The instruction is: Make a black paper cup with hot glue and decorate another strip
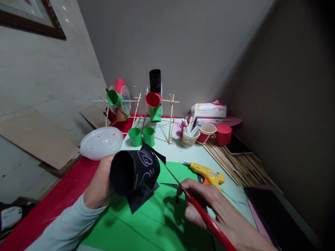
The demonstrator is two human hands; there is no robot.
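Note:
My left hand (101, 181) grips a black paper tube (146, 165) from its left side, its fingers mostly hidden behind it. Pale curly lines mark the tube, and its open end faces left towards me. Loose black paper flaps (142, 198) stick out at its lower and upper right. Between thumb and fingers, my right hand (201, 200) holds a slim red-handled tool (206, 216) with a thin metal front. The tool's tip meets or overlaps the upper black flap; contact is unclear. Beneath both hands lies a green sheet (125, 233) with thin black scraps on it.
A yellow glue gun (208, 173) lies right of the green sheet. Behind stand two green paper cups (135, 137), stick-framed wheels (154, 100), a cup of markers (190, 139) and a red cylinder (223, 135). Wooden sticks (225, 165) line the right; a clear lid (101, 143) lies left.

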